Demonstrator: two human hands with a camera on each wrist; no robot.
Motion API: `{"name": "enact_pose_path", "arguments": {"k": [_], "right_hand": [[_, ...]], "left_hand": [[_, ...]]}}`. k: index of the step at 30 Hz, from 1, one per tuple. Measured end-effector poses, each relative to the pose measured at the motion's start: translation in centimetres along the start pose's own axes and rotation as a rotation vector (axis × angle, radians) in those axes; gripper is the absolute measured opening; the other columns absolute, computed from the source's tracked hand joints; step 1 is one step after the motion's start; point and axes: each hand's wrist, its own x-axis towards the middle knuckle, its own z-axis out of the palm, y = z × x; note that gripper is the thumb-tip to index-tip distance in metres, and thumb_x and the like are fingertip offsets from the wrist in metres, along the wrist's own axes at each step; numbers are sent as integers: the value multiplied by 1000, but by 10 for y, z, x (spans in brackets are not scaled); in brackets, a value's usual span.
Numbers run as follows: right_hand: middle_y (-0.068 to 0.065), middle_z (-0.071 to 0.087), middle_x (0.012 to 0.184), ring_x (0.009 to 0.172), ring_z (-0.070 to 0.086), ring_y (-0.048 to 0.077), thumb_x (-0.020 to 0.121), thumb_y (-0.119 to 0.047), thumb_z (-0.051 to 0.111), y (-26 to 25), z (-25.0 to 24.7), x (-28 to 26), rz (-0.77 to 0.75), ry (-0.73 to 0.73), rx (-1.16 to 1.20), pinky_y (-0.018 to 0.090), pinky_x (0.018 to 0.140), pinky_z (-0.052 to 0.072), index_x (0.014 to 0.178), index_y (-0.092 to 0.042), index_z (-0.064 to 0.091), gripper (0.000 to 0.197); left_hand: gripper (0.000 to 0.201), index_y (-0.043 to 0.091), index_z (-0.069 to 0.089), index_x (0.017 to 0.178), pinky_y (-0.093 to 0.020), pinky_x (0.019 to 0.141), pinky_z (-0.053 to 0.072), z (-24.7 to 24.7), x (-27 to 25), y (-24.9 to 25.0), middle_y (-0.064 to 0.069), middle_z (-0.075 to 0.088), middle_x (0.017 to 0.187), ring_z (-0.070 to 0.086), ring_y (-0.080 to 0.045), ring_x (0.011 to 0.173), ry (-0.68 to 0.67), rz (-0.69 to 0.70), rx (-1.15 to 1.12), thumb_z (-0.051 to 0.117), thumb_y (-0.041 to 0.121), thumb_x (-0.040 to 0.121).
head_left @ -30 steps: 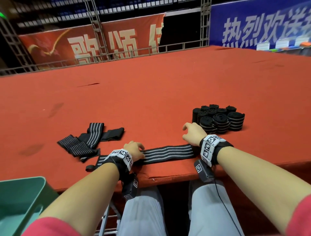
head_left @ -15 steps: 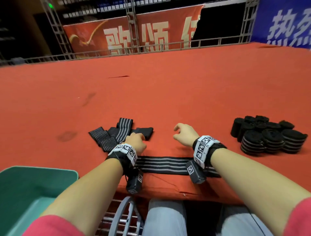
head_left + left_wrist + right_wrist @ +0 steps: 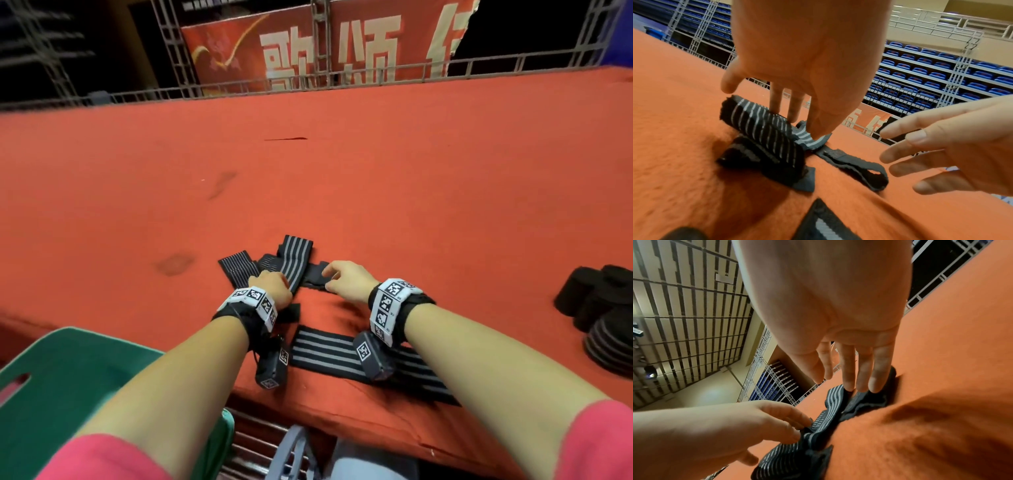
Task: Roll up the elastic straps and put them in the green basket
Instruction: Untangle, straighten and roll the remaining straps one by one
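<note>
A loose pile of black, grey-striped elastic straps (image 3: 274,262) lies on the red table. My left hand (image 3: 272,287) reaches over it with straight fingers, and its fingertips (image 3: 819,132) press on the striped strap (image 3: 766,138). My right hand (image 3: 344,279) is beside it, fingers spread (image 3: 931,146), with its fingertips (image 3: 869,384) touching the pile's plain black end (image 3: 865,400). Another strap (image 3: 339,353) lies flat along the near table edge under my wrists. The green basket (image 3: 68,377) stands at the lower left, below the table edge.
Several rolled straps (image 3: 603,308) stand in a cluster at the right on the table. The red tabletop (image 3: 376,188) stretches far back to a metal railing and banners. A grey chair part (image 3: 294,452) and my knees are below the near edge.
Both hands have left the flat strap at the near edge and moved forward to the loose pile. The view has swung left, so the rolled straps now sit at the far right.
</note>
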Motion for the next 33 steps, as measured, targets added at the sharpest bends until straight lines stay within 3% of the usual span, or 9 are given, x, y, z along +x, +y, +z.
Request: {"name": "enact_pose_path", "arguments": {"k": [4,6,8,12,17,21,25,29,33], "right_hand": [[-10,60,90,78,56,11,91,-8,57,-11,26,27,9,-90,125,25,67,46,123,-14,66,33],[-9,59,81,67,56,15,90,-5,54,-15,39,39,34,-139,175,31,58,49,119,-16,66,33],[-4,55,70,56,48,14,90,-2,52,-20,50,48,70,-207,240,29,49,43,118,-17,64,34],[3,50,63,47,40,10,93,3,47,-28,67,63,153,-290,422,20,39,28,111,-12,66,30],[-6,54,48,30,39,1,93,4,54,-33,71,66,210,-298,470,14,32,30,106,-10,68,24],[3,58,59,34,43,3,90,3,62,-26,67,68,216,-171,511,15,34,33,101,-5,72,17],[13,73,77,62,64,18,87,-1,69,-21,58,66,194,-70,523,23,53,50,77,-16,74,18],[1,74,68,63,68,17,85,1,71,-19,51,60,188,-4,526,26,58,54,76,-15,75,19],[8,74,72,63,68,19,85,4,69,-18,47,54,193,43,543,32,68,60,75,-13,74,21]], "left_hand": [[43,41,58,131,-45,110,37,4,14,-13,-6,43,141,41,-37,129,-23,-54,23,54,30,90],[40,44,57,132,-44,112,34,6,20,-19,-8,39,142,41,-38,129,-30,-54,53,55,39,93],[39,43,58,131,-42,113,34,6,24,-23,-10,39,142,46,-36,127,-54,-45,57,55,46,92],[27,31,68,108,-39,99,49,1,30,-25,-10,56,128,61,-27,110,-73,-10,-29,65,44,84],[14,15,63,86,-36,86,55,-4,34,-31,-8,69,104,65,-25,99,-22,40,-141,70,25,79],[22,20,49,67,-32,75,52,-5,34,-38,0,65,85,63,-22,88,69,8,-184,68,24,76],[24,18,46,65,-27,62,42,-14,30,-35,2,54,68,56,-21,73,109,-11,-266,68,18,76],[27,18,40,62,-25,49,34,-22,24,-31,1,47,60,47,-19,60,130,-13,-341,64,9,71],[25,19,39,60,-25,50,36,-22,18,-31,0,46,59,46,-23,61,148,-18,-356,56,2,68]]}}
